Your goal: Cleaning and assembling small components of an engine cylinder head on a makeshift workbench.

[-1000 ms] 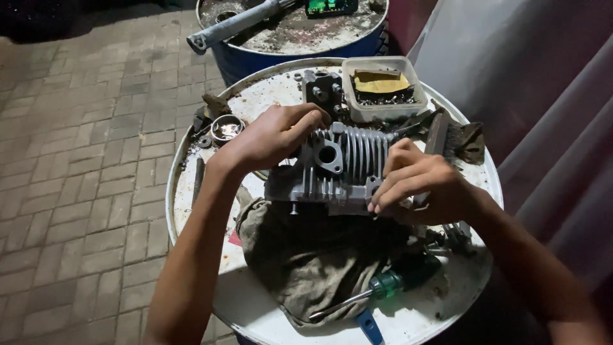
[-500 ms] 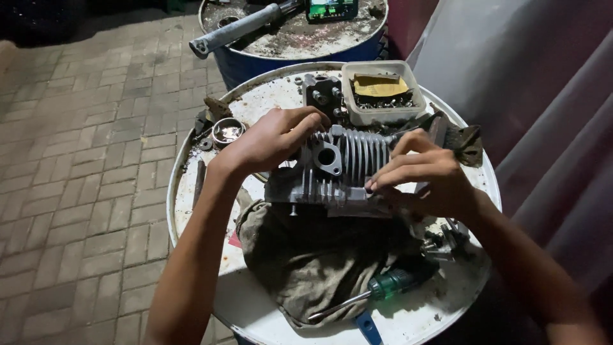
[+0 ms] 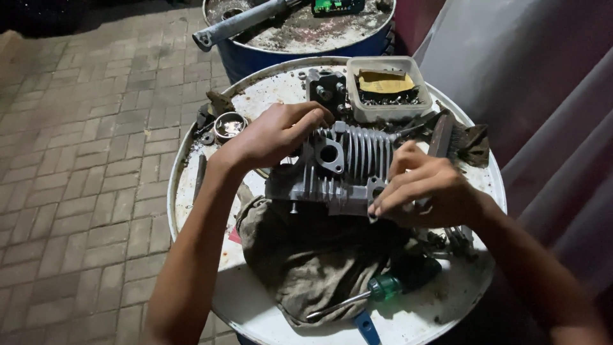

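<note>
Grey finned metal engine cylinder [image 3: 348,169] stands on a dirty cloth [image 3: 306,255] upon the white round drum top [image 3: 255,300]. Left hand [image 3: 274,134] grasps its upper left side, right hand [image 3: 424,188] pinches its lower right corner; a green-handled screwdriver [image 3: 377,291] lies near

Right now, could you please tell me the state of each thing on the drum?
Cylinder: on its side, held by both hands.
Left hand: gripping its top edge.
Right hand: pinching its lower corner.
Rag: crumpled beneath it.
Screwdriver: lying flat, untouched.
Tub: open, with small parts inside.
</note>
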